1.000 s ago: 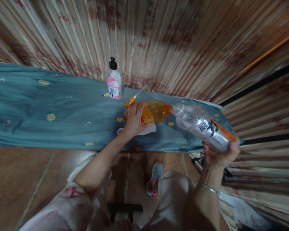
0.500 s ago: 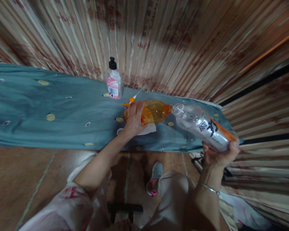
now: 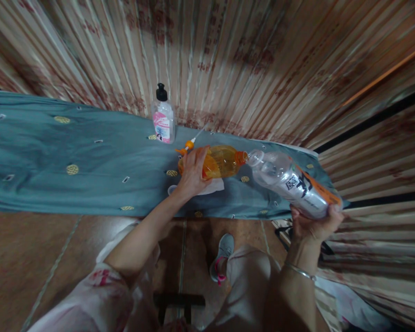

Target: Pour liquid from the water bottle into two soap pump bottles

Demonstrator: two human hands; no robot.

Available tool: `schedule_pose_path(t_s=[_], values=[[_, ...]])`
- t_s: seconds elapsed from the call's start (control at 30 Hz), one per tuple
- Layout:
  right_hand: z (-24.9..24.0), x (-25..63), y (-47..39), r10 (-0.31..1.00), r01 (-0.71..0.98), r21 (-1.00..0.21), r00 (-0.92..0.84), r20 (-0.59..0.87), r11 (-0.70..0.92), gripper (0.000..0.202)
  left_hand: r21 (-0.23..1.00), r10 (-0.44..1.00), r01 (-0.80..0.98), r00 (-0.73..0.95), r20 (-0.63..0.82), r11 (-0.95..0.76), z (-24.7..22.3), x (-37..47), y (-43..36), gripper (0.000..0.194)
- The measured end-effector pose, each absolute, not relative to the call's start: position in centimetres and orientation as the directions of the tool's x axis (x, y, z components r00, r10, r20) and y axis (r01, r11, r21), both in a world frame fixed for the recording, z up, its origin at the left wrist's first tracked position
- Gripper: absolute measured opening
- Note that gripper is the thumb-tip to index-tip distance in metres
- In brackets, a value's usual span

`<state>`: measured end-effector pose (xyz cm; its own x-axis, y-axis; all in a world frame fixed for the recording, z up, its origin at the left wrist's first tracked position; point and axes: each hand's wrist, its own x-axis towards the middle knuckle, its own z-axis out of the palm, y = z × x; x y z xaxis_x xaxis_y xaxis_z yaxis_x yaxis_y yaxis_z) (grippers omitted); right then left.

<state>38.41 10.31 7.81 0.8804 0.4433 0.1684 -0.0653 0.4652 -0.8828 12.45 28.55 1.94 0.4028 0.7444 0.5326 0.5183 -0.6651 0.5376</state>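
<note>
My left hand point(image 3: 193, 171) is wrapped round an orange see-through bottle point(image 3: 223, 161), tilted with its uncapped neck to the right. The base of a clear plastic bottle point(image 3: 280, 171) with an orange and black label rests in my right hand point(image 3: 316, 224). The two open mouths meet, or nearly so; I cannot tell whether they touch. Just behind my left hand lies an orange pump top point(image 3: 189, 145) with a thin tube. Below the orange bottle are a white sheet point(image 3: 212, 186) and a small clear round piece point(image 3: 172, 189), partly hidden by my wrist.
A clear bottle with a pink label and black cap point(image 3: 163, 121) stands at the back of the narrow table with its teal cloth point(image 3: 97, 161). A pleated curtain point(image 3: 207, 60) hangs close behind and to the right. Below is a tiled floor point(image 3: 31, 253).
</note>
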Motion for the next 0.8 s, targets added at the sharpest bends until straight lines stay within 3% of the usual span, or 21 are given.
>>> schedule_pose_path(t_s=[0.8], values=[[7.92, 38.45, 10.27, 0.459, -0.060, -0.886, 0.870, 0.179, 0.461, 0.043, 0.532, 0.726, 0.496, 0.420, 0.545, -0.686, 1.53, 12.27, 28.85, 0.098]])
